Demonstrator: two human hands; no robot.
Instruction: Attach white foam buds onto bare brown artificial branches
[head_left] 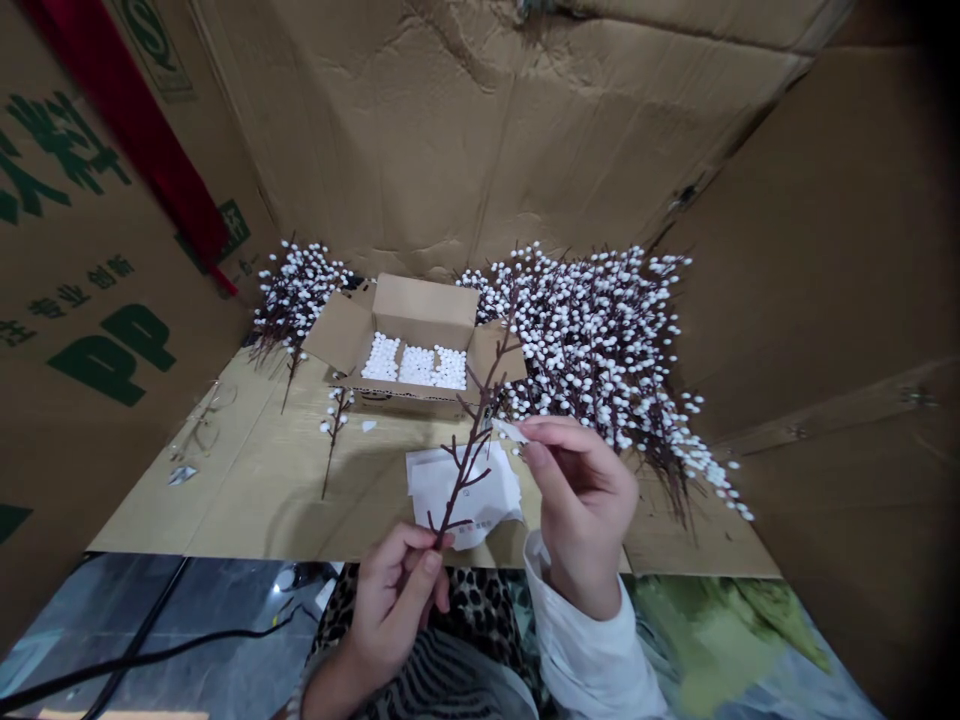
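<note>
A bare brown twig [469,460] is pinched near its lower end between the thumb and fingers of the left hand [394,600], and its stem rises toward 1 o'clock. A small white scrap [510,431] is pressed between the thumb and forefinger of the right hand [585,510], just beside the twig; its material cannot be told. The right forearm is covered by a white sleeve [585,650], and a leopard-print garment [465,600] is seen at 6 o'clock.

Behind the twig, a crumpled white paper sheet [461,495] is laid on a cardboard sheet [225,490]. An open cardboard box [424,305] stands at 12 o'clock, with white buds [412,363] packed inside. A large heap of budded branches [592,350] is piled at 1 to 2 o'clock, and a smaller heap [300,300] at 11 o'clock. A single budded sprig [334,430] is lying at 11 o'clock, nearer the hands. A black cable [150,660] is run across the floor at 8 o'clock.
</note>
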